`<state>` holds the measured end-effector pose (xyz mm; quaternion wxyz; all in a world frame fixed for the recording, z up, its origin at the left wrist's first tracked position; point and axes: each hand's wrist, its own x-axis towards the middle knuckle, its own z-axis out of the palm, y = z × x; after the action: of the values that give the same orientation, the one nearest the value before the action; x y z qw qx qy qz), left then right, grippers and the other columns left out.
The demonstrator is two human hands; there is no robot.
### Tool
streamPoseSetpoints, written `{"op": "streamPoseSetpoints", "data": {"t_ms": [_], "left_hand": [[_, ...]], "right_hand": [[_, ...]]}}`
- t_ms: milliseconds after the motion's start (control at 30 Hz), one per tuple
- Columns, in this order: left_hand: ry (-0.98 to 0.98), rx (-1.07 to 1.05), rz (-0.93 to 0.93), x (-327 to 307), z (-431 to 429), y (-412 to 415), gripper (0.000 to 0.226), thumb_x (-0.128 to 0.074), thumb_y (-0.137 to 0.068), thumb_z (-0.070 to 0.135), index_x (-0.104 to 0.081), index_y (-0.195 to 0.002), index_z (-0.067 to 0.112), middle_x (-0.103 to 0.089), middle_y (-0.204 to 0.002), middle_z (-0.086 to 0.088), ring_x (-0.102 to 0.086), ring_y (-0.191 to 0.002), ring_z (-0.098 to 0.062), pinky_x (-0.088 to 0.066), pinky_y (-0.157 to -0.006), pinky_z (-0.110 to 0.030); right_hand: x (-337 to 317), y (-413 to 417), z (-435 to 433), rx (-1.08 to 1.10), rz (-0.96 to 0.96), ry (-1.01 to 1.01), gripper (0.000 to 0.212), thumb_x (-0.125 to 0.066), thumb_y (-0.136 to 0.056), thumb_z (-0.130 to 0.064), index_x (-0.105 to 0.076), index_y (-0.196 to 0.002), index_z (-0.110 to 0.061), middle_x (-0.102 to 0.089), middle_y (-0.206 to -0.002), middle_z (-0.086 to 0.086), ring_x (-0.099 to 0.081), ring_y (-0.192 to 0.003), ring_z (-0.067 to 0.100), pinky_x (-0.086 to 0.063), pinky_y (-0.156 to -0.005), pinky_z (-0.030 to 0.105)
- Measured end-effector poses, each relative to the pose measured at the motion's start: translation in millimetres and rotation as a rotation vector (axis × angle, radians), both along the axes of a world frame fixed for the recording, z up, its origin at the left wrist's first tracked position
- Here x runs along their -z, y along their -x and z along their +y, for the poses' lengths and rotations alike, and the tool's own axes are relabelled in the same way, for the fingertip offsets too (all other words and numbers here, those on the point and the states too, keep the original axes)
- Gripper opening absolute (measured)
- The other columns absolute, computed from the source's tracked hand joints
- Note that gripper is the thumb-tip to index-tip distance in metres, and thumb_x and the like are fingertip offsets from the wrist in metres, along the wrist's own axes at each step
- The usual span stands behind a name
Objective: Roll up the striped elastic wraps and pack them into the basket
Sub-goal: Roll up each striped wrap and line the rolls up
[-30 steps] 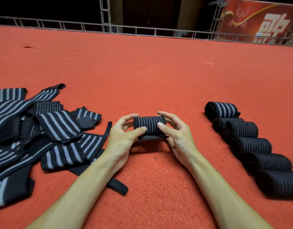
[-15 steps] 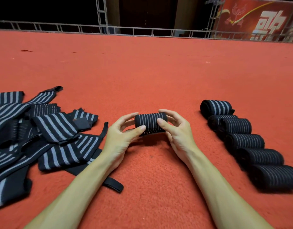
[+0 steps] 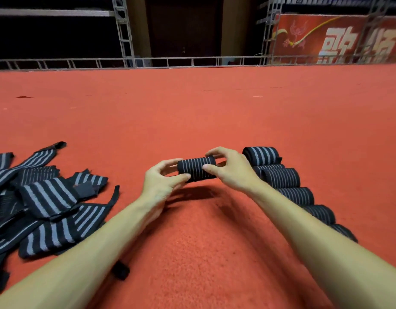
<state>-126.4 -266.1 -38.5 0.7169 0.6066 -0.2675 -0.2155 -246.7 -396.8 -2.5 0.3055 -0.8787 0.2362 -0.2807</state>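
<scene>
A rolled black wrap with thin grey stripes (image 3: 195, 167) is held just above the red carpet between both hands. My left hand (image 3: 161, 181) grips its left end with thumb and curled fingers. My right hand (image 3: 231, 169) grips its right end the same way. A row of several finished rolls (image 3: 281, 178) lies on the carpet right behind my right hand and forearm, which hide part of it. A heap of unrolled striped wraps (image 3: 43, 197) lies at the left. No basket is in view.
The red carpet (image 3: 192, 112) stretches far ahead to a metal truss rail (image 3: 192, 62). A red banner (image 3: 337, 39) hangs at the back right. One black strap end (image 3: 120, 269) pokes out under my left forearm.
Both hands have carried the rolled wrap to the right, up close to the row of finished rolls. The camera has tilted up, showing more of the background.
</scene>
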Motion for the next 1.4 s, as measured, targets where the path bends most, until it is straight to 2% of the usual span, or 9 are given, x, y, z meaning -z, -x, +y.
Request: {"op": "streamPoseSetpoints", "data": {"t_ms": [267,367,467,600,700,933,1133,1300,1400], "left_hand": [[-0.125,0.117,-0.090,7,-87,9,0.034,-0.073,-0.073,-0.011,-0.064,-0.093,0.015,-0.066,-0.093,-0.004,-0.064,-0.067,0.001,-0.056,-0.059,-0.018],[-0.223,0.165,-0.244,17,-104,11,0.032,-0.075,-0.075,-0.003,-0.062,-0.097,0.017,-0.067,-0.095,-0.003,-0.065,-0.074,-0.006,-0.059,-0.069,-0.030],[-0.315,0.124,-0.506,26,-112,11,0.031,-0.077,-0.076,0.012,-0.060,-0.100,0.022,-0.068,-0.095,0.003,-0.064,-0.085,-0.012,-0.053,-0.072,-0.022],[-0.413,0.149,-0.600,27,-103,5,0.046,-0.076,-0.079,0.020,-0.057,-0.121,0.022,-0.062,-0.123,-0.004,-0.058,-0.108,-0.010,-0.044,-0.101,-0.030],[-0.477,0.152,-0.650,14,-77,-3,0.053,-0.072,-0.083,0.022,-0.051,-0.132,0.020,-0.056,-0.132,-0.005,-0.049,-0.124,-0.019,-0.038,-0.106,-0.033],[-0.538,0.172,-0.827,-13,46,-39,0.024,-0.064,-0.085,0.010,-0.060,-0.096,0.031,-0.058,-0.104,-0.001,-0.055,-0.098,-0.010,-0.043,-0.092,-0.028],[-0.596,-0.009,-0.932,-17,164,-79,0.026,-0.061,-0.083,0.001,-0.065,-0.103,0.017,-0.059,-0.099,0.003,-0.056,-0.092,-0.007,-0.036,-0.081,-0.007],[-0.684,-0.142,-0.970,11,227,-105,0.018,-0.059,-0.088,0.013,-0.066,-0.102,0.021,-0.057,-0.099,0.009,-0.055,-0.102,-0.013,-0.043,-0.097,-0.037],[-0.674,-0.180,-0.996,28,233,-97,0.027,-0.045,-0.092,0.035,-0.066,-0.107,0.025,-0.054,-0.106,0.012,-0.048,-0.109,-0.009,-0.038,-0.100,-0.033]], "right_hand": [[-9,45,-80,0.293,0.128,0.174,0.027,-0.059,-0.081,-0.011,-0.069,-0.106,-0.016,-0.069,-0.107,0.006,-0.061,-0.102,0.022,-0.040,-0.081,0.023],[-8,49,-91,0.301,0.146,0.177,0.027,-0.059,-0.082,-0.010,-0.069,-0.106,-0.014,-0.069,-0.107,0.007,-0.061,-0.100,0.022,-0.042,-0.079,0.024],[-3,45,-93,0.305,0.162,0.182,0.027,-0.058,-0.082,-0.011,-0.068,-0.107,-0.015,-0.066,-0.109,0.007,-0.060,-0.103,0.023,-0.039,-0.078,0.023],[2,37,-75,0.299,0.186,0.184,0.030,-0.056,-0.082,-0.011,-0.067,-0.110,-0.016,-0.063,-0.114,0.010,-0.056,-0.107,0.025,-0.038,-0.085,0.025],[-2,31,-53,0.266,0.203,0.196,0.034,-0.053,-0.083,-0.009,-0.066,-0.114,-0.015,-0.058,-0.117,0.012,-0.052,-0.113,0.026,-0.037,-0.090,0.026],[-3,0,32,0.073,0.273,0.190,0.037,-0.052,-0.082,-0.003,-0.065,-0.115,-0.012,-0.059,-0.113,0.013,-0.055,-0.107,0.027,-0.033,-0.091,0.024],[9,-50,111,-0.139,0.391,0.144,0.033,-0.056,-0.085,-0.011,-0.063,-0.117,-0.015,-0.064,-0.116,0.008,-0.059,-0.105,0.024,-0.038,-0.088,0.023],[19,-89,164,-0.259,0.460,0.115,0.024,-0.055,-0.092,-0.027,-0.068,-0.107,-0.013,-0.070,-0.110,0.008,-0.062,-0.103,0.021,-0.040,-0.079,0.024],[29,-102,181,-0.246,0.472,0.138,0.031,-0.054,-0.093,-0.035,-0.067,-0.089,-0.008,-0.071,-0.095,0.010,-0.063,-0.092,0.024,-0.037,-0.068,0.029]]}}
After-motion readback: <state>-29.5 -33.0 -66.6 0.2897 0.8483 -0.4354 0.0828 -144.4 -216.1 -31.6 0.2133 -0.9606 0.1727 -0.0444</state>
